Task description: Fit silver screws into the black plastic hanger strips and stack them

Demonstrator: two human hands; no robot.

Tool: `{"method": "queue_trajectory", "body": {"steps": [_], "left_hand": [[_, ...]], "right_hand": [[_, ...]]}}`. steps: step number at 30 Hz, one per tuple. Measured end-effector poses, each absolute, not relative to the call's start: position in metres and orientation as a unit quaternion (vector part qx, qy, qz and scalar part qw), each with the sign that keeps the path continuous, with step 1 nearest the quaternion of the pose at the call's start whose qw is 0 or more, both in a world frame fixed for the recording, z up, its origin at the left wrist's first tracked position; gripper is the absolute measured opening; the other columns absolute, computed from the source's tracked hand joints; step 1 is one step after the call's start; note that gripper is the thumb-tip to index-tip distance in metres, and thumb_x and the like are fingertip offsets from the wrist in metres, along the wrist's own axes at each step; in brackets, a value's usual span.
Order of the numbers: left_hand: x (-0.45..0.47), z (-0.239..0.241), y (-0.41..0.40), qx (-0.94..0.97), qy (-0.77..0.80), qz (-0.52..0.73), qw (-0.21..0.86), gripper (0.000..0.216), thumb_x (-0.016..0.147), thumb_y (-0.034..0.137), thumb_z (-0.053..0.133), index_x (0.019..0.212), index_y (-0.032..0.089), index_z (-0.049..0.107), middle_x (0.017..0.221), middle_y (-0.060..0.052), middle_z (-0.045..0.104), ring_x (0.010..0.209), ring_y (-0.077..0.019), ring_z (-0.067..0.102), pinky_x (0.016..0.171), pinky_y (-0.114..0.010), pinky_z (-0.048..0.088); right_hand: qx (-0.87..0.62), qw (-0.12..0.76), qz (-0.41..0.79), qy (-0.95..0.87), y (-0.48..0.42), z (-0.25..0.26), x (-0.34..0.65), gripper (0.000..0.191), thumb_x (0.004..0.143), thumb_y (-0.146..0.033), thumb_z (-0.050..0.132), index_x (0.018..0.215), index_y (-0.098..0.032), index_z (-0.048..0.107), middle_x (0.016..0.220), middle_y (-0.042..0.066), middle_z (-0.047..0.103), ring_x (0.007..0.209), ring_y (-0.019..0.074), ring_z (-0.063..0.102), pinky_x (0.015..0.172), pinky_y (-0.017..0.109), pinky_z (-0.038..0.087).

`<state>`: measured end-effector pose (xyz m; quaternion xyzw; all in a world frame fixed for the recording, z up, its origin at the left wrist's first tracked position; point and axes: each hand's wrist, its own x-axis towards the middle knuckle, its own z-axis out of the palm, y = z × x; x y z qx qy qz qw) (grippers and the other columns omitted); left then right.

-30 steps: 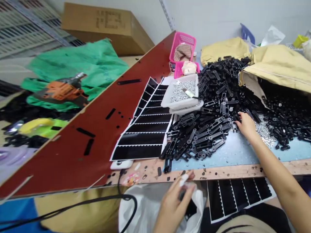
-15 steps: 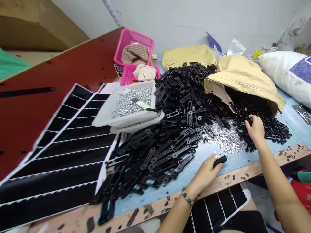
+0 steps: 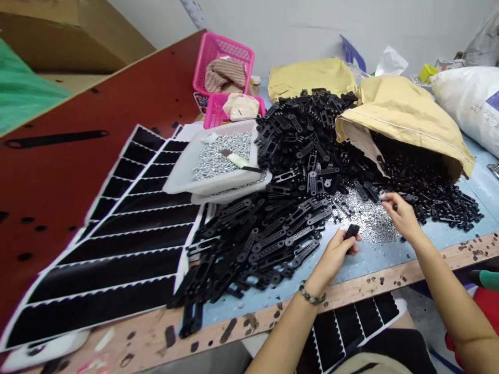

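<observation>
Black piece (image 3: 352, 231) sits pinched in left hand (image 3: 334, 254), while right hand (image 3: 402, 219) hovers over screws (image 3: 368, 218), grip unclear.

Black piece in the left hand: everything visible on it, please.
The small black piece looks like matte black plastic, short and blocky; finer detail is too small to tell. It is pinched at the fingertips of the left hand, tilted up and to the right, over the blue tabletop beside the scatter of silver screws. Only the left hand touches it; the right hand is apart from it.
</observation>
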<state>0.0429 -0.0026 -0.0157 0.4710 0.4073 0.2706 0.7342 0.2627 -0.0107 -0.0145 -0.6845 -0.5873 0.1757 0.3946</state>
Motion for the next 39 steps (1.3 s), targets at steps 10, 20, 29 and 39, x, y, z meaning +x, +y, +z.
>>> {"method": "queue_trajectory", "body": {"steps": [10,20,29,39], "left_hand": [[0.019,-0.025,-0.027,0.52,0.401,0.265,0.706,0.028,0.084,0.044,0.056,0.091,0.017,0.055,0.083,-0.003,0.062,0.076,-0.0148,0.059,0.07,-0.027,0.046],[0.016,-0.028,-0.043,0.535,0.412,0.228,0.702,0.029,0.087,0.045,0.048,0.096,0.017,0.051,0.066,0.003,0.056,0.046,-0.0082,0.047,0.047,-0.021,0.038],[0.01,-0.014,-0.043,0.771,0.369,0.212,0.473,0.021,0.088,0.038,0.052,0.082,0.018,0.057,0.07,0.001,0.056,0.064,-0.0135,0.05,0.061,-0.024,0.036],[0.009,-0.022,-0.015,0.727,0.469,0.267,0.425,0.023,0.094,0.035,0.04,0.085,0.02,0.054,0.073,-0.001,0.06,0.068,-0.0164,0.056,0.066,-0.027,0.041]], "right_hand": [[-0.518,0.57,0.517,-0.373,-0.045,-0.029,0.183,0.02,0.084,-0.043,0.052,0.088,-0.023,0.05,0.091,0.003,0.054,0.077,0.0146,0.053,0.065,0.027,0.046],[-0.544,0.491,0.494,-0.468,-0.071,-0.025,0.178,0.022,0.079,-0.04,0.065,0.089,-0.021,0.062,0.075,0.001,0.059,0.062,0.0137,0.055,0.059,0.028,0.046],[-0.527,0.422,0.388,-0.627,-0.092,-0.022,0.189,0.016,0.089,-0.034,0.055,0.091,-0.021,0.064,0.079,0.003,0.061,0.073,0.0166,0.056,0.067,0.029,0.045],[-0.66,0.335,0.184,-0.647,-0.054,-0.039,0.208,0.026,0.09,-0.032,0.051,0.112,-0.021,0.059,0.107,0.011,0.06,0.098,0.0258,0.054,0.087,0.042,0.043]]}}
